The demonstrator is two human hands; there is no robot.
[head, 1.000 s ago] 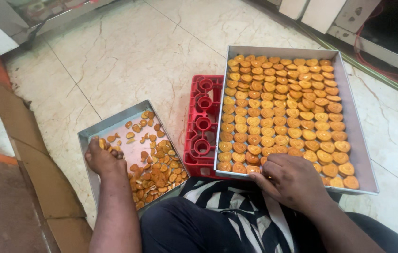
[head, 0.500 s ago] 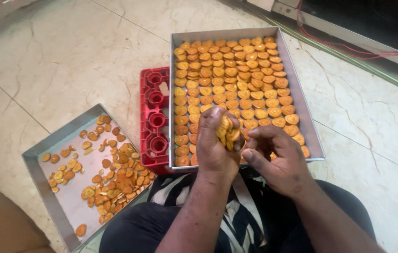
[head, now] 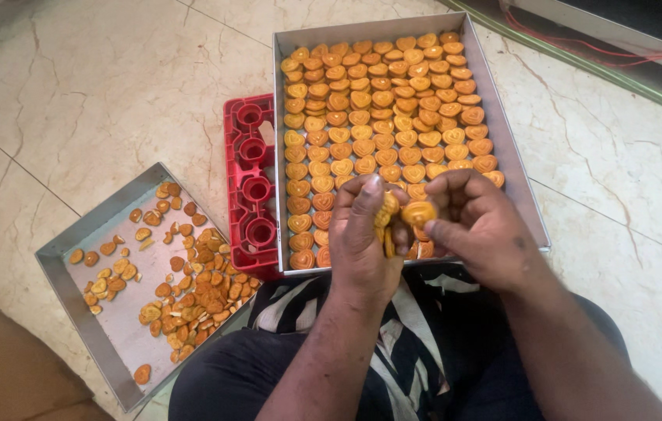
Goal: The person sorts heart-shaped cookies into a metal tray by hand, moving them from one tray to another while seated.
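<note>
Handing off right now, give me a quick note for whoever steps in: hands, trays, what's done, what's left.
Left hand: holds a small stack of heart-shaped biscuits.
Right hand: pinches one biscuit at the stack.
Big tray: biscuits in neat rows, nearly full; near edge hidden by the hands.
Small tray, left: loose biscuits remain, unsorted.
Red mould lies between the trays.

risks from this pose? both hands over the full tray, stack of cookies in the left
1. The left hand grips a loose stack of cookies; one could slip onto the neat rows in the big tray.
2. The right hand pinches a single cookie by its edge; it may crack.
3. The big tray rests partly on a red mould, so it may rock.
</note>
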